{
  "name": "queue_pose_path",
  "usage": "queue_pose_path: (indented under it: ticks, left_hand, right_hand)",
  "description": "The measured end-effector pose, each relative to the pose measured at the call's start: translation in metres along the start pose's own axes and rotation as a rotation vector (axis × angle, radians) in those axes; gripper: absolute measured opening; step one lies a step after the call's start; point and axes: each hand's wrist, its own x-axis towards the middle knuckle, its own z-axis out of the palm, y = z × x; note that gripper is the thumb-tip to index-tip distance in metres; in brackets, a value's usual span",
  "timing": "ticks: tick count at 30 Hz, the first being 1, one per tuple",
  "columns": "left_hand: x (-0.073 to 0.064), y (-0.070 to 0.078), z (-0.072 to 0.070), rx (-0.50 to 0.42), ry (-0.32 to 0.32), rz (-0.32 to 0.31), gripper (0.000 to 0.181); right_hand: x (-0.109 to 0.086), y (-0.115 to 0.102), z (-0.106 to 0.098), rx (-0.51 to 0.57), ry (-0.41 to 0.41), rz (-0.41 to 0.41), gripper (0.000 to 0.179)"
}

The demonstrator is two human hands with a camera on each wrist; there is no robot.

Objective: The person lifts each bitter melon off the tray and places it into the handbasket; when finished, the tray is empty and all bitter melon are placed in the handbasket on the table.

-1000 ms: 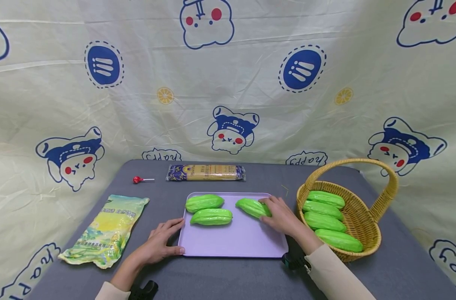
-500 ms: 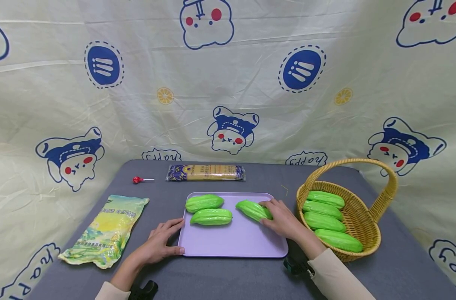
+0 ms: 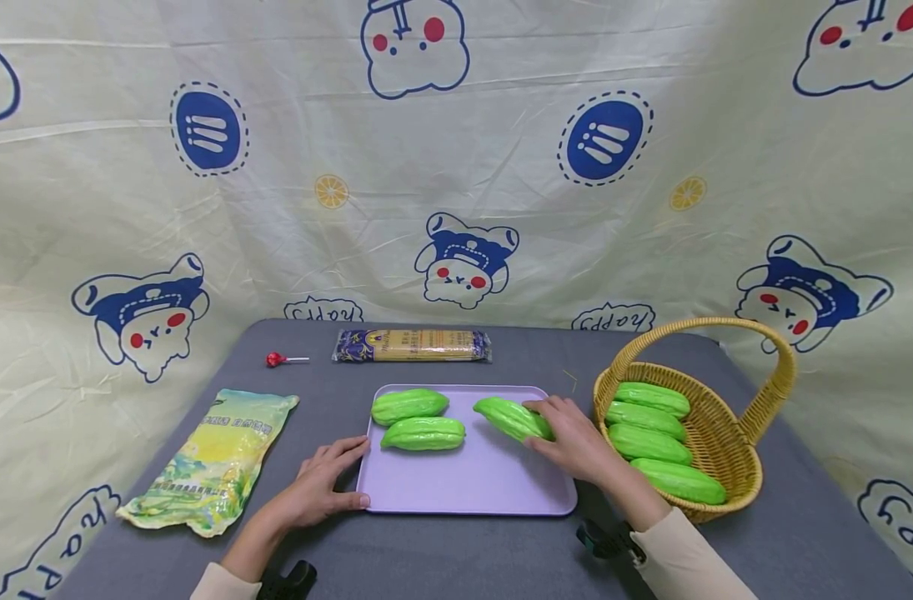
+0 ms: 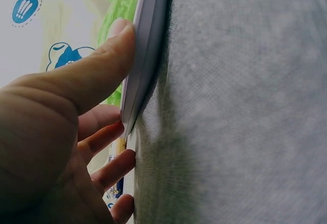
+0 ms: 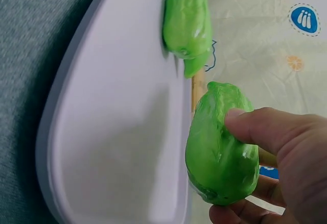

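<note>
A lilac tray (image 3: 467, 483) lies in the middle of the table. Toward its left rear, two green bitter melons (image 3: 409, 406) (image 3: 423, 434) sit side by side. My right hand (image 3: 572, 442) holds a third bitter melon (image 3: 509, 417) by its right end, over the tray's right rear part; I cannot tell whether it touches the tray. In the right wrist view the thumb lies on one side of this bitter melon (image 5: 219, 152) and fingers reach round the other. My left hand (image 3: 321, 483) rests against the tray's left edge, its thumb (image 4: 110, 55) and forefinger touching the rim, fingers loosely extended.
Right of the tray stands a wicker basket (image 3: 726, 442) with a tall handle, holding several bitter melons (image 3: 649, 443). A yellow-green bag (image 3: 212, 458) lies at left. Behind the tray are a noodle packet (image 3: 418, 345) and a red lollipop (image 3: 276, 359).
My right hand and the bitter melon it holds have shifted slightly to the right, and more of the melon shows. The left hand and the tray stay where they were.
</note>
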Motion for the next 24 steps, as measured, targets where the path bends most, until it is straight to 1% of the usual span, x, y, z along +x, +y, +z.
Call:
queue_pose_path:
  ticks: [7, 17, 24]
  left_hand:
    - [0.000, -0.002, 0.001, -0.001, 0.004, 0.007, 0.079]
    - [0.000, -0.001, 0.000, 0.003, 0.002, 0.002, 0.079]
    - [-0.001, -0.001, 0.000, -0.004, -0.001, 0.005, 0.079]
  right_hand:
    - [-0.006, -0.006, -0.009, -0.012, 0.026, 0.000, 0.052]
    - [-0.018, -0.011, -0.025, -0.028, 0.121, -0.076, 0.053]
    - [-0.028, -0.013, -0.038, -0.034, 0.147, -0.106, 0.052]
